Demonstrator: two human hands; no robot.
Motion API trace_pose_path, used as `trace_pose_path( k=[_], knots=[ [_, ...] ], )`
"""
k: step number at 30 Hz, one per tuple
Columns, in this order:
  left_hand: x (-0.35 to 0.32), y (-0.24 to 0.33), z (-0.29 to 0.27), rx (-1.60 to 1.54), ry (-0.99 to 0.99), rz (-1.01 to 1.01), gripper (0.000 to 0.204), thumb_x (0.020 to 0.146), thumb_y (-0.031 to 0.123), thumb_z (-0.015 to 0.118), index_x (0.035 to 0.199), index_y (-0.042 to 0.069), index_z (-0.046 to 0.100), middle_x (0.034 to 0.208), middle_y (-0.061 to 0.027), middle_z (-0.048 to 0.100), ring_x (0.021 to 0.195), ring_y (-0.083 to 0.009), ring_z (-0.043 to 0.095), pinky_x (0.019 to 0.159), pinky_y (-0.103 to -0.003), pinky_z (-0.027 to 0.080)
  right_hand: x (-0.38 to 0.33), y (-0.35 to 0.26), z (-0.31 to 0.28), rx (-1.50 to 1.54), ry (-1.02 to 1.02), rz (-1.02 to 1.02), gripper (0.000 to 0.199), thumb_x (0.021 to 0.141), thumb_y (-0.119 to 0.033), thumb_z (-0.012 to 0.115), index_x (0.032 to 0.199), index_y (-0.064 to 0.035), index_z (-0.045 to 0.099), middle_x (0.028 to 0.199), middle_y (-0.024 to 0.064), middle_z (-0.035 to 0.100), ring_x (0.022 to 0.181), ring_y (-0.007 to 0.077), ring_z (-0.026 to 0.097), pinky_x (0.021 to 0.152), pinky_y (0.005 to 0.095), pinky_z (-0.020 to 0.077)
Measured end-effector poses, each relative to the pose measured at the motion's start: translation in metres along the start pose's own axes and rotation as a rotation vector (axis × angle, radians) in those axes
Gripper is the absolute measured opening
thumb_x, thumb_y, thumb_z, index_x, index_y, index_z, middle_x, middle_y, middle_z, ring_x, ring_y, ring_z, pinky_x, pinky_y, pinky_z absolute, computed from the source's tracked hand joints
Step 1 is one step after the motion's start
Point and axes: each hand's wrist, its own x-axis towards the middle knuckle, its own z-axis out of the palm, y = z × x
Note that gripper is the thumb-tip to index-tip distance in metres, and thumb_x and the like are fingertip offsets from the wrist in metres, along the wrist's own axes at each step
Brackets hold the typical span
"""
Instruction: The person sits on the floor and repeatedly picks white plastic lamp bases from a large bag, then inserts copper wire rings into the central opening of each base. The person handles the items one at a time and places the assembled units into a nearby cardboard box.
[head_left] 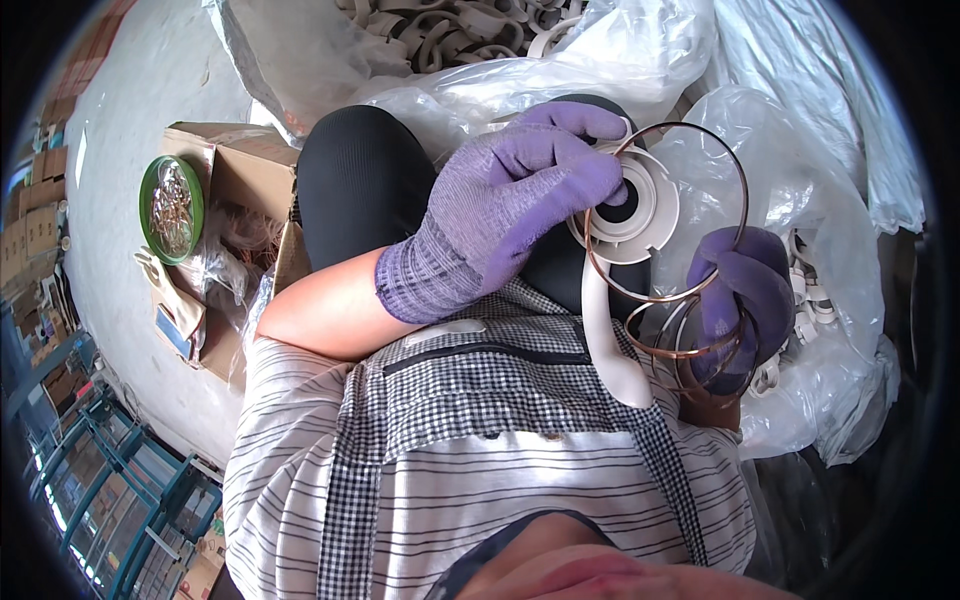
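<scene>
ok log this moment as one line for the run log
left hand: gripping white plastic part | right hand: holding copper wire rings | large ring: at part's round head | plastic bags: behind

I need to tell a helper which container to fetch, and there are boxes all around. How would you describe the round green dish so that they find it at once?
Start from the open cardboard box on the pale floor, at the person's left, beyond the gloved left hand. The round green dish leans at that box's outer side. It is the only green, circular container there, and it is filled with a tangle of thin shiny metal rings, unlike the brown, square-edged boxes next to it.
</scene>
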Motion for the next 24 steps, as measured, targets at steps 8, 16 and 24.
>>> trace_pose_path(
  k=[8,16,24],
  knots=[
    [0.0,0.004,0.001,0.185,-0.04,0.117,0.015,0.097,0.014,0.071,0.103,0.003,0.078,0.13,-0.0122,0.064,0.104,-0.0138,0.066,0.091,-0.029,0.054,-0.005,0.008,-0.01,0.084,-0.06,-0.038,0.028,0.092,-0.021,0.072,0.105,0.0039,0.07,0.106,0.023,0.07,0.067,0.0136,0.062,0.059,0.025,0.0498],
    [0.011,0.03,-0.012,0.671,-0.366,0.602,0.017,0.087,0.016,0.076,0.101,0.007,0.079,0.114,-0.0151,0.069,0.095,-0.0231,0.07,0.079,-0.035,0.058,-0.009,0.002,0.002,0.409,0.207,0.489,0.042,0.107,-0.036,0.051,0.113,0.0034,0.064,0.091,0.012,0.065,0.062,0.0105,0.055,0.055,0.0228,0.0442],
    [-0.003,0.024,-0.015,1.205,-0.593,0.952,0.033,0.086,0.021,0.069,0.118,0.013,0.075,0.121,-0.0045,0.07,0.104,-0.0236,0.07,0.086,-0.039,0.059,0.017,-0.013,0.005,0.394,-0.112,0.811,0.024,0.104,-0.02,0.05,0.1,0.0005,0.061,0.07,0.0029,0.053,0.052,0.0089,0.042,0.049,0.024,0.0346]
  ],
)
